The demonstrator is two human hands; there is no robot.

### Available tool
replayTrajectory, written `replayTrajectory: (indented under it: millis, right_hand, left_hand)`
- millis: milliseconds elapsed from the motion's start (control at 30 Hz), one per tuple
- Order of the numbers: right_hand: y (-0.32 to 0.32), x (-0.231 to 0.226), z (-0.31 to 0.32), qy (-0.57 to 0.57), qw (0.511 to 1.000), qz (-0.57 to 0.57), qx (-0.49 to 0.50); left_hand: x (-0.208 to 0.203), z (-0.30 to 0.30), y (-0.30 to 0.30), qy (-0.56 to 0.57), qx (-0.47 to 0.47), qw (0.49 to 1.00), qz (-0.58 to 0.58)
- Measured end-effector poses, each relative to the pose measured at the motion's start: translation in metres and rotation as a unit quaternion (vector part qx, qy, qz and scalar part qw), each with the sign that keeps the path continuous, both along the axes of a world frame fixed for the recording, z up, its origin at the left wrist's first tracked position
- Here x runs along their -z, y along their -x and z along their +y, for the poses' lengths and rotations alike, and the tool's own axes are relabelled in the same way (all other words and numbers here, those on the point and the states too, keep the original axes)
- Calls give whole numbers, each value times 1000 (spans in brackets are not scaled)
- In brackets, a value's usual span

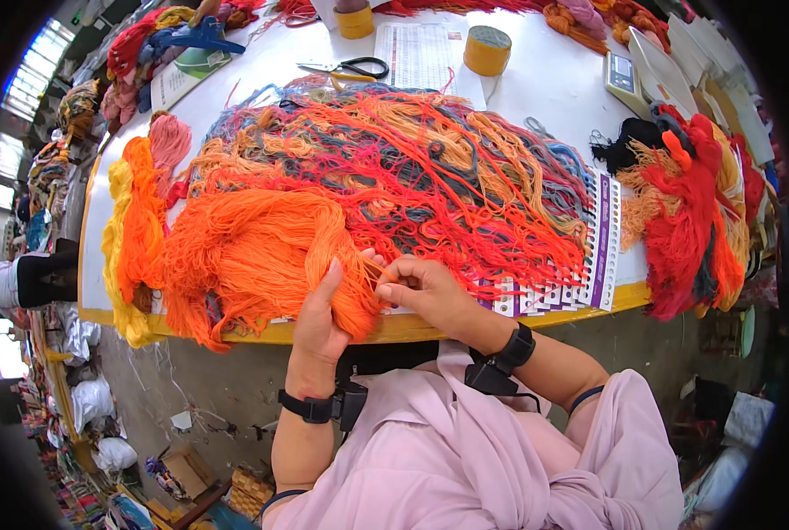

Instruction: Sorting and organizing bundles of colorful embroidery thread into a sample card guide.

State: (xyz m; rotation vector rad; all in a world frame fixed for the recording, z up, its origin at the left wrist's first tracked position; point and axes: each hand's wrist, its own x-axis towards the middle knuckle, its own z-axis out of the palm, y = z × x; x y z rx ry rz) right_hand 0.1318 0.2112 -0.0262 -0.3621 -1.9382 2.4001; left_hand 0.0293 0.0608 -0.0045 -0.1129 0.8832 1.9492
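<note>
Orange skein [253,238] sits at 10 o'clock from the hands, draped over the front edge of the bench [549,93]. Left hand [317,331] has fingers curled round its near end; right hand [434,300] has fingers pinched on strands there. Tangled thread pile [412,168] crowds 11 to 2, on top of punched cards [602,247] near 3. Scissors [346,67] at 12, tape roll [488,55] at 1, yellow skein [119,247] at 9.

The head camera looks steeply down through a wide fisheye lens from above the person [465,450], with the left hand [318,325] and right hand [437,299] close below. It faces across the table [558,88], reaching floor [608,346] beyond its near edge.
</note>
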Motion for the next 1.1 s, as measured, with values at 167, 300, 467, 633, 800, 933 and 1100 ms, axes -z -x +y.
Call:
replayTrajectory:
  millis: [167,300,467,633,800,933,1100]
  right_hand:
    - [2,-10,2,146,989,-37,12]
    - [6,4,-8,63,997,-24,30]
    - [6,-6,-6,81,995,0,56]
    - [10,-5,-10,26,999,-20,36]
    - [10,-1,-8,-57,997,-31,33]
    - [14,1,-13,41,997,-15,70]
    - [16,5,-9,63,996,-17,54]
  left_hand:
    - [0,-2,1,-6,9,1000,4]
    - [-4,2,-2,3,8,1000,14]
    - [-1,-2,0,-16,10,1000,11]
    - [-2,-1,1,1,14,999,31]
    - [0,-2,2,4,15,999,38]
    - [-3,-1,1,9,24,998,51]
    - [-3,-1,2,1,22,999,30]
